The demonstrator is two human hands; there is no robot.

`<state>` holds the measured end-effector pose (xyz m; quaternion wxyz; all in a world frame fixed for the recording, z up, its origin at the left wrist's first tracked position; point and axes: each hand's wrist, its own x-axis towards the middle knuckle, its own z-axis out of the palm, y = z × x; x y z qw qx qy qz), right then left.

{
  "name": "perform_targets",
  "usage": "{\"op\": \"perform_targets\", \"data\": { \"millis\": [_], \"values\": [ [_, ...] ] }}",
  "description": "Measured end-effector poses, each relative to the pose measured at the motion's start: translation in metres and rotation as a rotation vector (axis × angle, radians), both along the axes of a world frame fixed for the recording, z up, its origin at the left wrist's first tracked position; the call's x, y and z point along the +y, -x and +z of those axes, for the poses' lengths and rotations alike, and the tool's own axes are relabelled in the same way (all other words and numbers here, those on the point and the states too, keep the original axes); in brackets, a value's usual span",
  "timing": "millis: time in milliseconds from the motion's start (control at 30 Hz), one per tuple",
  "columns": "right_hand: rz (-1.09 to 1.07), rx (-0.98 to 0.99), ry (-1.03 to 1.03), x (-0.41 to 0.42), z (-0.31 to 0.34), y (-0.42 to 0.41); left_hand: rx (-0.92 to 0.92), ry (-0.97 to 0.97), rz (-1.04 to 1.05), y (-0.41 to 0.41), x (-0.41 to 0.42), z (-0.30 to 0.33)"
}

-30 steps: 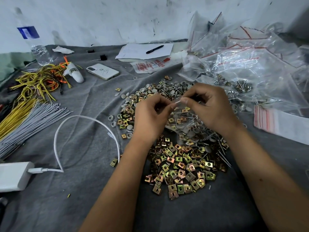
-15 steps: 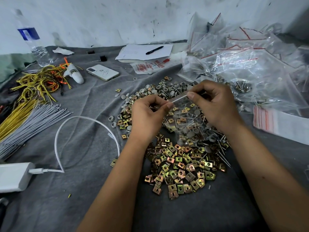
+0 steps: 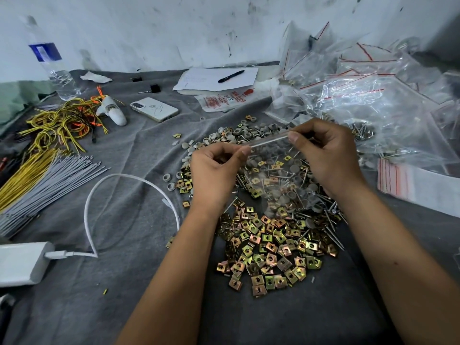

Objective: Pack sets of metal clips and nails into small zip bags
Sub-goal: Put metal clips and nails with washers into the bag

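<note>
Nearest, toward the front edge of the grey cloth-covered table (image 3: pixel 124 307), lies a heap of square metal clips (image 3: pixel 270 247), brass and green tinted, with thin nails (image 3: pixel 332 227) scattered along its right side. At the left edge sits a white charger block (image 3: pixel 22 262), its white cable (image 3: pixel 129 180) looping toward the middle.

Above the heap, a small clear zip bag (image 3: pixel 276 175) hangs between both hands. The left hand (image 3: pixel 214 170) pinches the left end of its top strip between thumb and forefinger; the right hand (image 3: pixel 328 155) pinches the right end the same way. The bag seems to hold clips and nails, though the pile behind shows through it.

Further left lie grey and yellow wire bundles (image 3: pixel 37 180). Beyond are grey round caps (image 3: pixel 231 135), a white phone (image 3: pixel 154 109), and at the far right corner a mound of clear bags (image 3: pixel 373 90).
</note>
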<state>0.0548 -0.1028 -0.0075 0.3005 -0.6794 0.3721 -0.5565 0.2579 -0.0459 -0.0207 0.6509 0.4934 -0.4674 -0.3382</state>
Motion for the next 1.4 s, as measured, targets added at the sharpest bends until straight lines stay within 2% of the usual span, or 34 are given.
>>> {"op": "perform_targets", "data": {
  "millis": [233,367,567,667,767,867,967,1033,1167,1400],
  "values": [
    [0.079,0.022,-0.068,0.002,0.0,-0.001,0.059,0.049,-0.055,-0.004,-0.002,-0.005],
    [0.131,0.067,-0.027,0.005,0.001,-0.003,0.0,0.03,-0.105,0.001,-0.001,-0.005],
    [0.178,-0.078,0.001,0.004,0.003,-0.002,-0.055,-0.084,-0.301,0.01,0.006,0.003],
    [0.155,-0.272,-0.057,0.003,0.003,-0.003,-0.198,-0.13,-0.361,0.014,0.008,0.003],
    [0.084,-0.431,-0.094,-0.002,0.004,0.002,-0.254,-0.111,-0.362,0.016,0.012,0.007],
    [0.092,-0.341,-0.156,-0.001,0.004,0.003,-0.235,-0.105,-0.263,0.018,0.015,0.009],
    [0.173,-0.021,-0.304,0.006,0.0,-0.007,-0.261,-0.074,-0.108,0.018,0.015,0.007],
    [0.165,0.158,-0.27,0.009,-0.002,-0.015,-0.328,-0.042,-0.021,0.017,0.013,0.006],
    [0.077,0.029,-0.296,0.007,-0.001,-0.013,-0.314,-0.085,-0.071,0.027,0.012,0.008],
    [-0.292,0.045,-0.211,-0.014,0.01,0.009,-0.325,-0.098,0.009,0.083,-0.025,0.039]
  ]
}}
